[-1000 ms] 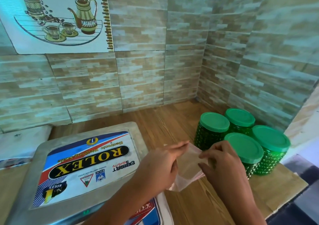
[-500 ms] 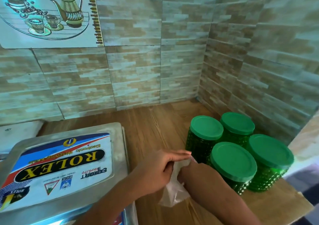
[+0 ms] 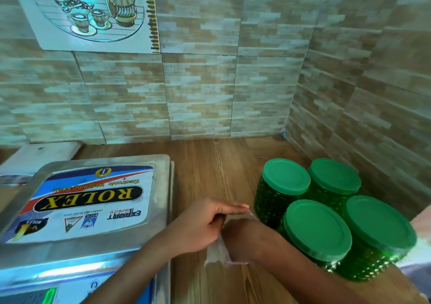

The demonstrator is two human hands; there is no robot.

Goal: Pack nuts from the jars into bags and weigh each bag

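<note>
Two hands work at a thin clear bag point(image 3: 215, 253) low over the wooden counter point(image 3: 210, 168), just right of the scale point(image 3: 161, 187). The left hand point(image 3: 200, 225) pinches the bag's upper edge, forefinger straight and the other fingers curled under. The right hand point(image 3: 243, 232) is pushed against or into the bag's mouth. Its fingers are hidden by the plastic and by the left hand, so their grip cannot be told. The bag looks limp and empty, with no nuts showing through it.

The step in hand seems to be opening a bag ready for filling; packing itself appears not yet begun. Just beside the right forearm stand four jars in a tight cluster, the nearest jar point(image 3: 317, 231) almost touching the arm, and all have their green lids on. The scale's steel platform carries nothing but its printed label.

The next move likely calls for the bag's mouth to be held spread by one hand while the other is freed for a lid. A screw lid may need both hands, so the bag might have to be set down first. Beyond the jars rises the tiled wall point(image 3: 198, 93), which turns a corner at the back.
</note>
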